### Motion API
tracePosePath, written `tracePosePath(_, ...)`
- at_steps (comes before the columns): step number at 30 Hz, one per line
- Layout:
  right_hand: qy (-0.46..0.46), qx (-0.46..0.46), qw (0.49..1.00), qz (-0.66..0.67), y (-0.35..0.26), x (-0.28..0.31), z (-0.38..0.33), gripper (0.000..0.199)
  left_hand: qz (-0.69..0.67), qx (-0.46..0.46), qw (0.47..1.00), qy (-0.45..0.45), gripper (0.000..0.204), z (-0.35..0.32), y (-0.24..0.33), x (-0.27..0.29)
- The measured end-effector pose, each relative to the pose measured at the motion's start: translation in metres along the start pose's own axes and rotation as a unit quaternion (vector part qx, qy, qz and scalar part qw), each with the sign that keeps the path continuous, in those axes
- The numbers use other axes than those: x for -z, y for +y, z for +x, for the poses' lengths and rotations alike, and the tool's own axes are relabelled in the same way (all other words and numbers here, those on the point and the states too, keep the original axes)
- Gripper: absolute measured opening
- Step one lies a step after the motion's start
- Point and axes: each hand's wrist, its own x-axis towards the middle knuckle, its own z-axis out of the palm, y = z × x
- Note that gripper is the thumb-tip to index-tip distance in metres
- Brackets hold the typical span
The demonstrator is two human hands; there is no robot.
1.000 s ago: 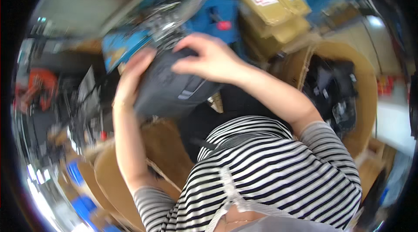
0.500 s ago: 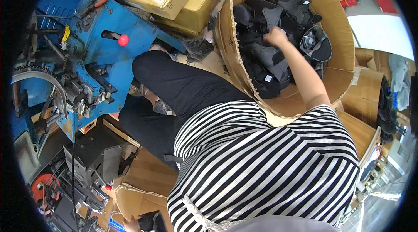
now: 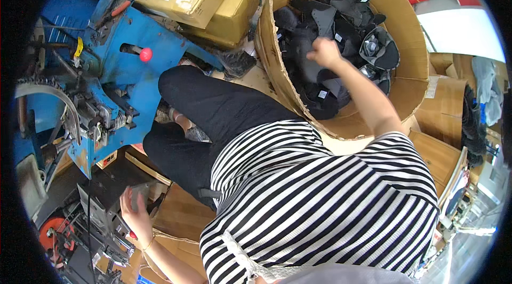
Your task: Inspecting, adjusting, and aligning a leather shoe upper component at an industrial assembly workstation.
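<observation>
Half a second ago at the lower edge, the left hand (image 3: 134, 212) is now raised well left of the round carton (image 3: 409, 33), fingers spread, nothing seen in them. The right hand (image 3: 324, 54), within the carton as before, is curled shut on a dark piece (image 3: 302, 57), now blurred, atop the heap of black pieces (image 3: 349, 39). Bare room shows between heap and the carton's right wall; its left rim stands near the dark piece

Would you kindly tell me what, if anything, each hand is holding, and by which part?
The right hand seems to pinch a blurred dark piece by its right edge; the left hand is open, nothing visibly held.
</observation>
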Motion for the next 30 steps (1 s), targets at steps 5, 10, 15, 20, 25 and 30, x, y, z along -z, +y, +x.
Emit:
tracePosePath(5,0.05,0.158,0.98,0.108,-0.045,0.239,0.001,0.037,-0.031,-0.092,0.995,0.038,0.03,0.019,0.094,0.01)
tracePosePath(10,0.043,0.641,0.764,0.054,-0.203,0.307,-0.021,0.039,-0.225,-0.253,0.931,0.139,0.034,0.059,0.18,-0.012)
tracePosePath(15,-0.049,0.786,0.602,0.131,-0.327,0.208,-0.055,0.018,-0.535,-0.217,0.796,-0.184,0.062,0.081,0.187,-0.06)
tracePosePath(20,-0.083,0.719,0.656,0.215,-0.324,0.21,-0.07,0.026,-0.504,-0.259,0.802,-0.19,0.047,0.06,0.142,-0.073)
tracePosePath(25,0.004,0.716,0.659,0.229,-0.329,0.177,-0.091,0.033,-0.458,-0.296,0.827,-0.138,0.012,0.056,0.121,-0.078)
tracePosePath(30,-0.015,0.724,0.663,0.192,-0.351,0.186,-0.092,0.029,-0.389,-0.256,0.885,-0.015,0.01,0.015,0.111,-0.064)
